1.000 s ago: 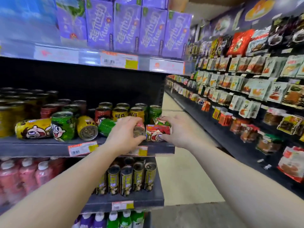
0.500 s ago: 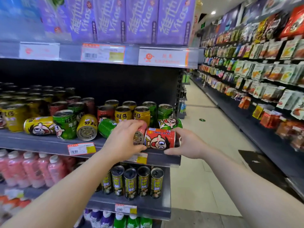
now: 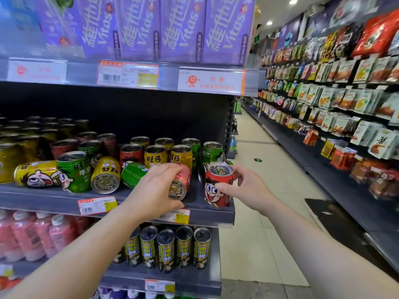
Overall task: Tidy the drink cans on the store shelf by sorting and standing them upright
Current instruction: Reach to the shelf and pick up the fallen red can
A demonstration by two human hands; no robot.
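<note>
Red, green and yellow cartoon drink cans crowd the dark middle shelf (image 3: 133, 205). My right hand (image 3: 241, 186) grips a red can (image 3: 217, 186) that stands upright at the shelf's front right corner. My left hand (image 3: 155, 190) lies over a second red can (image 3: 180, 184) that rests on its side, its base facing me. Beside it a green can (image 3: 132, 174), a yellow can (image 3: 105, 175) and another yellow can (image 3: 36, 173) also lie tipped over. A green can (image 3: 74, 171) stands among them. Behind, several cans stand in rows (image 3: 155, 155).
Purple Vitasoy cartons (image 3: 179, 29) fill the shelf above. Below are upright dark cans (image 3: 166, 249) and pink bottles (image 3: 32, 234). An open aisle (image 3: 259, 201) runs to the right, with hanging snack packets (image 3: 345, 104) on the opposite rack.
My right hand has turned the red can from lying on its side to standing upright at the shelf's right corner. My left hand stays on the other lying red can.
</note>
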